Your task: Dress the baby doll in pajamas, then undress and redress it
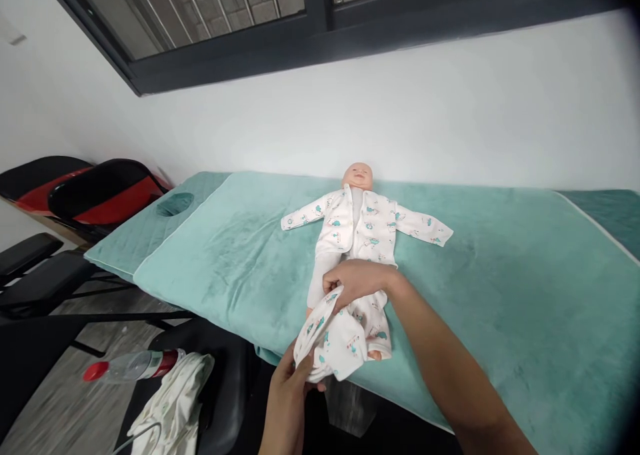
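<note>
A baby doll (358, 175) lies on its back on a green padded bed, head toward the wall. It wears a white patterned jacket (384, 225), unfastened down the front, with both sleeves spread out. Patterned baby pants (345, 342) cover one of its legs and hang bunched near the foot of the other. My left hand (295, 375) is closed on the bunched pant leg at the bed's front edge. My right hand (357, 282) reaches across the doll's legs and pinches the upper edge of the same pants. Part of the doll's lower body is hidden behind my right hand.
The green bed (500, 308) runs along a white wall under a window (225, 15). At lower left, a plastic bottle (133, 366) and a white cloth (173, 402) lie on a black chair. Black and red folding chairs (107, 198) stand by the bed's left end.
</note>
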`<state>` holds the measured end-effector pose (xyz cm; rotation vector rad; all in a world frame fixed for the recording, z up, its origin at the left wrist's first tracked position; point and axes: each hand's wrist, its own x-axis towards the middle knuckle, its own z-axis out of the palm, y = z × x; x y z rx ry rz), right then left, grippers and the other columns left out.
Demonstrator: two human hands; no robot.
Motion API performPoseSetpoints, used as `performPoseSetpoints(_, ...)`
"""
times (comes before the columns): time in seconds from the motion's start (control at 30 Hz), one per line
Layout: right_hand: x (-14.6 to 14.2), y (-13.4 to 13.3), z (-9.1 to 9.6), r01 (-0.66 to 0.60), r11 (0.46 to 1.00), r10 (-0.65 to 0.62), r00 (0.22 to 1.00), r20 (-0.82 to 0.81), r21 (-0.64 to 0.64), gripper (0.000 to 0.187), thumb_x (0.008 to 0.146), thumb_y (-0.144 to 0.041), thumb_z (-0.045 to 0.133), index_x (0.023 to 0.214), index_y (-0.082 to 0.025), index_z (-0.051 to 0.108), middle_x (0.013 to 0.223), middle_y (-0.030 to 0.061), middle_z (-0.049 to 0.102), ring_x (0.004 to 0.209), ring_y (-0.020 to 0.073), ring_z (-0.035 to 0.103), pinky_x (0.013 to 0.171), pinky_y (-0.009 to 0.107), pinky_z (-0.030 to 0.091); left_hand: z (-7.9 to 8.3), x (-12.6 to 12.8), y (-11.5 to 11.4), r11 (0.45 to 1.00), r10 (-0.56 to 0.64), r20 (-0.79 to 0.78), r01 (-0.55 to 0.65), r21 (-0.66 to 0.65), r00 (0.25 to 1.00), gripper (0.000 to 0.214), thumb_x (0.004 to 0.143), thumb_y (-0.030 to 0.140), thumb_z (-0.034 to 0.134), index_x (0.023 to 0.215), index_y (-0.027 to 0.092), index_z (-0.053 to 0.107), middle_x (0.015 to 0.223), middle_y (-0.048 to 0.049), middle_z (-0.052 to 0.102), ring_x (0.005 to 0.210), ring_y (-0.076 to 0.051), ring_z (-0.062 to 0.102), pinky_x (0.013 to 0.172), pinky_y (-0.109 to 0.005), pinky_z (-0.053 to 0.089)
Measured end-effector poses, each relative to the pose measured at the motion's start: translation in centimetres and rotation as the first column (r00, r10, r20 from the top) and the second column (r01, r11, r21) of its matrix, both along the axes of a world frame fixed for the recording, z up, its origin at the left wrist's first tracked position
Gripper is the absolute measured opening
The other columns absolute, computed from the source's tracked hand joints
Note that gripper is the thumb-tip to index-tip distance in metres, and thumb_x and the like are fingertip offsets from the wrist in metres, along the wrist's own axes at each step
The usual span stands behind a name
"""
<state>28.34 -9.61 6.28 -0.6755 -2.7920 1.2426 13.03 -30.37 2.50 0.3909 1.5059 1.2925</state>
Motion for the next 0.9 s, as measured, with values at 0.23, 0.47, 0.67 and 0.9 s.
performPoseSetpoints(0.23,0.8,0.4,0.2,-0.008,0.989,-0.012,0.991,-0.132,-0.147,0.039,0.070,-0.043,0.080,0.101,-0.021,0.067,0.101,-0.0012,0.069,0.087,0.0138,0.060,0.071,0.023,0.040,-1.6,-0.7,1.5,0.988,-0.104,0.053,0.097,0.117,0.993,0.047,0.073,0.037,0.079,0.115,0.017,0.073,0.108,-0.0094,0.073,0.090,-0.023,0.067,0.075,-0.030,0.054)
performPoseSetpoints(0.47,2.2,1.2,-0.5,-0.048,0.870,-0.193,0.882,-0.429,-0.491,0.036,0.080,-0.043,0.074,0.101,-0.016,0.065,0.098,0.0032,0.066,0.087,0.0118,0.061,0.078,0.024,0.047,-1.9,-5.3,8.2,0.875,-0.382,-0.105,0.396,0.277,0.918,0.048,0.065,0.055,0.081,0.088,0.013,0.076,0.078,-0.0069,0.069,0.072,-0.019,0.059,0.067,-0.029,0.049)
performPoseSetpoints(0.67,2.3,1.1,-0.5,0.140,0.833,-0.417,0.794,-0.442,-0.535,0.038,0.075,-0.046,0.077,0.094,-0.015,0.065,0.083,0.0004,0.064,0.072,0.0099,0.057,0.066,0.022,0.043,1.1,-6.6,16.6,0.823,-0.430,-0.334,0.516,0.238,0.839,0.041,0.077,0.053,0.073,0.070,0.015,0.059,0.061,0.0034,0.050,0.056,-0.009,0.038,0.053,-0.022,0.029)
performPoseSetpoints(0.9,1.8,1.9,-1.5,0.638,0.673,-0.721,0.455,-0.522,-0.373,0.034,0.082,-0.052,0.067,0.088,-0.020,0.059,0.074,-0.0008,0.060,0.066,0.0128,0.054,0.061,0.024,0.039,1.7,-3.8,23.3,0.806,-0.323,-0.441,0.488,0.336,0.837,0.038,0.074,0.053,0.071,0.078,0.016,0.062,0.073,0.0011,0.057,0.068,-0.013,0.048,0.064,-0.024,0.037)
